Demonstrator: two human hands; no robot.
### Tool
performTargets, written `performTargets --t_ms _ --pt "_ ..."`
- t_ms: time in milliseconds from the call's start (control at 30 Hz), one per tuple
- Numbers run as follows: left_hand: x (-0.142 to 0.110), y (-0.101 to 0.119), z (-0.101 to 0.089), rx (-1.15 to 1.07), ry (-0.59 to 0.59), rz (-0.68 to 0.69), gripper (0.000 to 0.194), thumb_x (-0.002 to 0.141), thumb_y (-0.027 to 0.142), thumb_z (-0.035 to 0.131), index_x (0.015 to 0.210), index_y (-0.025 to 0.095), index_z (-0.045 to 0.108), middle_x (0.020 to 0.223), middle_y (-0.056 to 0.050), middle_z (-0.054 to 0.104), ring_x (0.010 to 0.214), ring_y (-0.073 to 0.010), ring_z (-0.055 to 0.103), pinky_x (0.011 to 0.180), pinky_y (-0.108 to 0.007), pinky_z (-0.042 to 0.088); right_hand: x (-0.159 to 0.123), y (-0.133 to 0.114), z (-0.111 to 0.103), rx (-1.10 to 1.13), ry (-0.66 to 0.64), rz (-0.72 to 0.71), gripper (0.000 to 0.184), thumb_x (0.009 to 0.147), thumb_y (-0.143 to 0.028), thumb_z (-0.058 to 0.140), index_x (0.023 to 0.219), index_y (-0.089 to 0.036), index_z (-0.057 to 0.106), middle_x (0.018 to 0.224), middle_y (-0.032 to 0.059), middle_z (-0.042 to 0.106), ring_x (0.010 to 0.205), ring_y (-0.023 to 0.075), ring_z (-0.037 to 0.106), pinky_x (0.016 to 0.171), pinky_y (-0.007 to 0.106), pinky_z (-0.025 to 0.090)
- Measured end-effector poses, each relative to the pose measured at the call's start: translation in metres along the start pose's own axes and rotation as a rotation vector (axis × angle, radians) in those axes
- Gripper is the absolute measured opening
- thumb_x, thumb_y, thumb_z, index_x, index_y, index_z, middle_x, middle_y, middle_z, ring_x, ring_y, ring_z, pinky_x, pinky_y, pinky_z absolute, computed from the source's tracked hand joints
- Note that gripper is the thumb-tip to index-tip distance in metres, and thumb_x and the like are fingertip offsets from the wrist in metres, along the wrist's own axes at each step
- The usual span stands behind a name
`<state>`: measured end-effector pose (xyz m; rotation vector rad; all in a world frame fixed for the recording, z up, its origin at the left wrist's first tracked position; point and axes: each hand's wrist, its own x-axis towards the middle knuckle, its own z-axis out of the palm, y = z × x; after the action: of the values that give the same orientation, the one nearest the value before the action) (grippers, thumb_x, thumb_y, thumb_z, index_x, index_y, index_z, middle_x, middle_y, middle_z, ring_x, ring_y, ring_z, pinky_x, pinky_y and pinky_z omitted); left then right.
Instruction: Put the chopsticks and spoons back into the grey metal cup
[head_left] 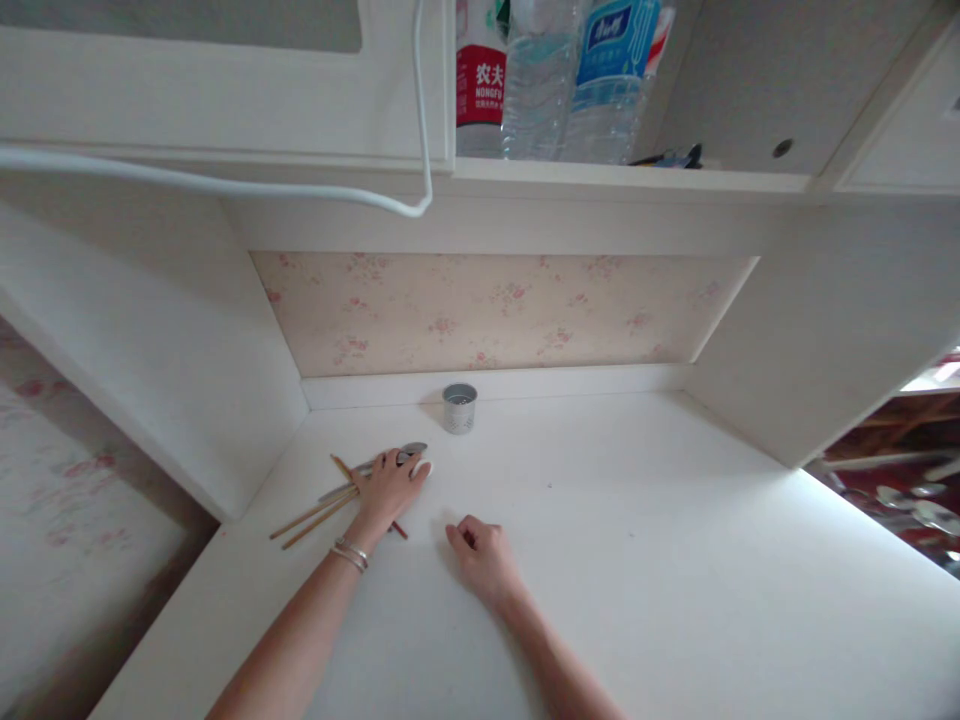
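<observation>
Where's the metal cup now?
In the head view, the metal cup stands upright near the desk's back edge, just left of centre, beyond the left hand.

Thin, silver-coloured metal bangles (351, 553), looking like two narrow rounded bands close together, circle the wrist of the bare left hand (390, 487). They have a slight shine; any finer pattern is too small to tell. The right hand (486, 562) is bare, its wrist unadorned, and both visible forearms are uncovered.
</observation>
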<state>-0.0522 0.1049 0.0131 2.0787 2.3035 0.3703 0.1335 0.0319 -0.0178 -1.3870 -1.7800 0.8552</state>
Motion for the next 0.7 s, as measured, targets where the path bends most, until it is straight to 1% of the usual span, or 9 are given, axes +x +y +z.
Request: performTargets --t_ms 100,233,333,400,433,500,533,633,700 --pt "-0.038 0.001 -0.006 -0.003 0.018 -0.006 0.041 0.087 0.057 0.038 0.117 0.041 0.06 0.13 -0.01 0.052 0.121 -0.0348 0.04 0.095 -0.074 0.017 -0.003 0.0 -0.001 0.012 -0.007 -0.001 0.033 0.085 -0.038 0.05 0.06 -0.018 0.055 0.049 -0.0055 0.041 0.047 0.0079 0.037 0.048 0.021 0.022" --pt "-0.085 0.004 -0.01 0.012 0.101 0.03 0.039 0.088 0.055 0.039 0.118 0.041 0.06 0.129 -0.008 0.051 0.122 -0.0332 0.041 0.101 -0.069 0.016 -0.011 0.0 -0.001 0.048 -0.022 0.012 0.034 0.085 -0.041 0.051 0.06 -0.018 0.053 0.049 -0.0053 0.043 0.048 0.0086 0.039 0.048 0.021 0.025" --pt "-0.104 0.004 -0.009 0.009 0.092 0.07 0.041 0.089 0.057 0.036 0.121 0.042 0.058 0.134 -0.006 0.048 0.126 -0.0331 0.038 0.104 -0.067 0.016 -0.009 0.0 -0.003 0.092 -0.046 0.06 0.039 0.088 -0.046 0.046 0.061 -0.019 0.052 0.05 -0.0042 0.048 0.048 0.0091 0.044 0.048 0.02 0.031" --pt "-0.104 0.003 -0.009 -0.007 0.045 0.093 0.044 0.089 0.059 0.033 0.123 0.043 0.055 0.137 -0.005 0.046 0.129 -0.0328 0.035 0.104 -0.067 0.015 0.002 -0.001 -0.005 0.117 -0.074 0.097 0.037 0.09 -0.046 0.04 0.068 -0.019 0.053 0.054 -0.0033 0.054 0.046 0.0088 0.047 0.046 0.019 0.035" --pt "-0.1 0.002 -0.009 -0.017 0.012 0.106 0.045 0.089 0.061 0.031 0.124 0.044 0.054 0.139 -0.004 0.045 0.13 -0.0326 0.033 0.104 -0.067 0.014 0.01 -0.002 -0.007 0.123 -0.092 0.112 0.034 0.091 -0.045 0.04 0.074 -0.019 0.054 0.057 -0.0031 0.057 0.045 0.0085 0.048 0.044 0.019 0.036" --pt "-0.089 0.001 -0.01 -0.04 -0.059 0.136 0.047 0.089 0.062 0.03 0.127 0.044 0.051 0.143 -0.003 0.042 0.133 -0.0319 0.03 0.104 -0.068 0.012 0.032 -0.005 -0.014 0.117 -0.125 0.132 0.023 0.089 -0.04 0.045 0.089 -0.02 0.055 0.064 -0.003 0.063 0.042 0.0077 0.05 0.042 0.018 0.037" --pt "-0.083 0.0 -0.01 -0.049 -0.093 0.149 0.048 0.089 0.062 0.03 0.128 0.044 0.049 0.145 -0.003 0.039 0.135 -0.032 0.028 0.104 -0.068 0.011 0.044 -0.008 -0.018 0.102 -0.134 0.137 0.02 0.087 -0.037 0.049 0.097 -0.02 0.054 0.067 -0.003 0.064 0.041 0.0076 0.051 0.041 0.018 0.037" --pt "-0.068 -0.001 -0.016 -0.071 -0.156 0.162 0.049 0.087 0.061 0.035 0.13 0.042 0.048 0.15 -0.003 0.032 0.137 -0.0333 0.025 0.105 -0.068 0.009 0.081 -0.016 -0.033 0.024 -0.135 0.136 0.033 0.085 -0.034 0.053 0.115 -0.021 0.049 0.078 -0.0005 0.068 0.044 0.0083 0.056 0.043 0.019 0.04" --pt "-0.066 0.0 -0.021 -0.088 -0.137 0.159 0.048 0.087 0.059 0.039 0.13 0.04 0.048 0.15 -0.003 0.032 0.136 -0.0336 0.025 0.107 -0.066 0.008 0.105 -0.022 -0.042 -0.055 -0.124 0.129 0.043 0.085 -0.034 0.054 0.125 -0.022 0.044 0.084 0.0013 0.069 0.049 0.0096 0.059 0.048 0.02 0.043"
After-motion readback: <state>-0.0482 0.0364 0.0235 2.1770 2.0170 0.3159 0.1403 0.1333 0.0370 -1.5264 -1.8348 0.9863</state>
